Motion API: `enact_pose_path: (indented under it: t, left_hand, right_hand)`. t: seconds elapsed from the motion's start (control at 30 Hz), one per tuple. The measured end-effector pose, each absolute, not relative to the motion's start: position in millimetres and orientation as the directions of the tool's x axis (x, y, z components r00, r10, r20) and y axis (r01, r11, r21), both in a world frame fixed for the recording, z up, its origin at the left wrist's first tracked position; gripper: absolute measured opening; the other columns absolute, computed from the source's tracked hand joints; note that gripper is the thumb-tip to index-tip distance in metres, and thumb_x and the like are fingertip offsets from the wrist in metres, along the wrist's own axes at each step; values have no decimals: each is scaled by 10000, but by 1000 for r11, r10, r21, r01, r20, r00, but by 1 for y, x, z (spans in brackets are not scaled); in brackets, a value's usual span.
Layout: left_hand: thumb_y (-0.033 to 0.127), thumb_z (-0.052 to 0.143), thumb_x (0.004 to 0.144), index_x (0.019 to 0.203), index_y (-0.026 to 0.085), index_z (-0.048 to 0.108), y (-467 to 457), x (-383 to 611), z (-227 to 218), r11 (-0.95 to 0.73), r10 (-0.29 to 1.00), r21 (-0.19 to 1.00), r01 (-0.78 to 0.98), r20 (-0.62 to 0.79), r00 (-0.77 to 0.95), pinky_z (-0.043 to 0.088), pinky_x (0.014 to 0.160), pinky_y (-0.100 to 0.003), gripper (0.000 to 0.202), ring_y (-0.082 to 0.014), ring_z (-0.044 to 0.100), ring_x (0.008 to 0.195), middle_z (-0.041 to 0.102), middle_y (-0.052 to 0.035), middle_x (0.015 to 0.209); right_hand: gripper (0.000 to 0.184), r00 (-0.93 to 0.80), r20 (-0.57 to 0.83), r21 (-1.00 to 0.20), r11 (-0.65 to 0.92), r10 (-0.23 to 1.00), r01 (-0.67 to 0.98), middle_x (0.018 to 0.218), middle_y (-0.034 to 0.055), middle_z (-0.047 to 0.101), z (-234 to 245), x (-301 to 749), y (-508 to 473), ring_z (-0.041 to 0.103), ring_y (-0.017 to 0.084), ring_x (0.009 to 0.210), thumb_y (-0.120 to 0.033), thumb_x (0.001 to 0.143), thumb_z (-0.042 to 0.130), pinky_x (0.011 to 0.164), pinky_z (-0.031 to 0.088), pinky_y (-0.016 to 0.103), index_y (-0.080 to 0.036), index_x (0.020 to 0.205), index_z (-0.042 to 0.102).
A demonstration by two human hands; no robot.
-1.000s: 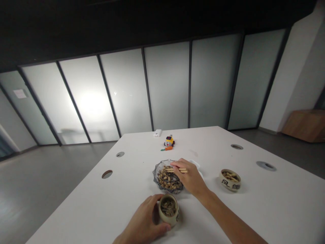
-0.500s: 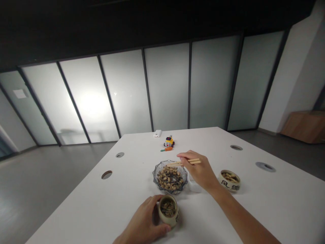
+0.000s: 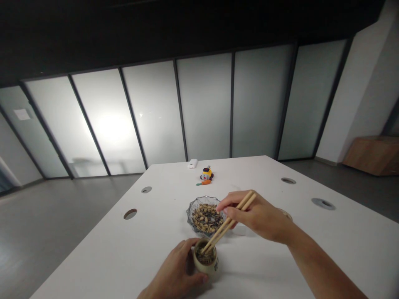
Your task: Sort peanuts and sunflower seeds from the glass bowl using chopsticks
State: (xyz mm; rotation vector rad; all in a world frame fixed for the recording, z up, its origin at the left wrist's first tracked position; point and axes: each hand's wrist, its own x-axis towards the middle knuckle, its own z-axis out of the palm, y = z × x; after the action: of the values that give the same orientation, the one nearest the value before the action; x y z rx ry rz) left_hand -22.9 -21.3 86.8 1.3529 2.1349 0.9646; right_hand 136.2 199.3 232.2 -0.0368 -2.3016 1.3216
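My left hand (image 3: pixel 176 274) is wrapped round a small beige ceramic jar (image 3: pixel 205 263) with seeds in it, near the table's front edge. My right hand (image 3: pixel 258 216) grips a pair of wooden chopsticks (image 3: pixel 229 223), whose tips reach down into the jar's mouth. Just behind the jar stands a cut-glass bowl (image 3: pixel 191 211) filled with mixed seeds and nuts. A second beige jar (image 3: pixel 288 214) is almost wholly hidden behind my right hand.
The white table (image 3: pixel 311 249) has round cable holes (image 3: pixel 130 214) (image 3: pixel 323 203) on both sides. At its far end lie a small yellow toy robot (image 3: pixel 207 173), an orange carrot toy (image 3: pixel 204 182) and a white power bank (image 3: pixel 192 163). Frosted glass panels close off the back.
My right hand lifted the chopsticks from the glass bowl, swung them round and brought their tips down into the jar. My left hand stayed on the jar.
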Motion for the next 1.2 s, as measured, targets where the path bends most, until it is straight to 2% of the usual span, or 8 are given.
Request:
enact_pose_path:
  t: [0.1,0.2,0.27,0.4,0.63,0.93,1.1,1.2]
  left_hand:
    - [364,855,748,1422,251,627,-22,-23,86,264,906,758,597,17,-423,505,1060,-390,720,-323,637,1172,723,-75,1350]
    - [389,867,753,1419,246,629,-22,-24,86,238,913,762,603,37,-407,487,1093,-391,722,-325,627,1214,707,-84,1384]
    - [421,877,754,1422,248,627,-22,-25,86,227,915,769,598,42,-401,486,1096,-394,733,-324,632,1207,707,-88,1384]
    - [534,871,767,1426,235,624,-22,-25,86,225,917,766,603,43,-397,500,1069,-395,764,-330,643,1174,717,-107,1363]
    - [555,863,779,1430,233,617,-22,-25,84,205,919,774,598,57,-389,497,1072,-408,767,-340,639,1186,709,-117,1367]
    - [513,884,767,1405,243,634,-23,-24,85,219,911,768,602,60,-408,484,1076,-414,736,-334,640,1173,715,-105,1346]
    - [448,900,757,1413,249,625,-23,-26,83,228,913,767,600,46,-405,489,1069,-410,738,-333,638,1184,712,-100,1359]
    - [465,886,764,1416,248,623,-23,-25,83,229,914,762,605,45,-403,488,1077,-417,736,-338,637,1193,710,-104,1368]
  right_hand:
    - [233,-852,430,-796,571,298,-202,777,29,801,229,132,202,741,196,617,-297,891,633,545,584,258,-239,898,859]
    - [231,-785,519,-730,652,337,-203,878,38,828,226,128,206,750,197,656,-309,924,624,598,587,276,-242,918,846]
    - [231,-741,590,-654,729,321,-204,921,44,834,221,123,208,757,205,718,-294,944,615,666,591,290,-243,932,841]
    - [260,-687,673,-543,813,274,-208,872,48,821,203,107,209,750,220,773,-283,970,585,760,584,321,-242,936,839]
    - [253,-673,664,-567,806,325,-171,895,49,826,167,83,212,765,236,816,-247,954,581,794,584,351,-251,914,830]
    - [250,-649,663,-602,781,374,-165,949,67,837,150,77,216,786,258,880,-267,975,576,854,608,387,-233,947,822]
    - [258,-641,667,-606,777,379,-171,929,69,832,148,76,219,790,263,834,-286,991,570,774,630,386,-238,941,818]
    - [255,-638,670,-607,775,379,-177,938,70,834,148,75,219,794,266,839,-294,999,573,756,637,382,-244,945,817]
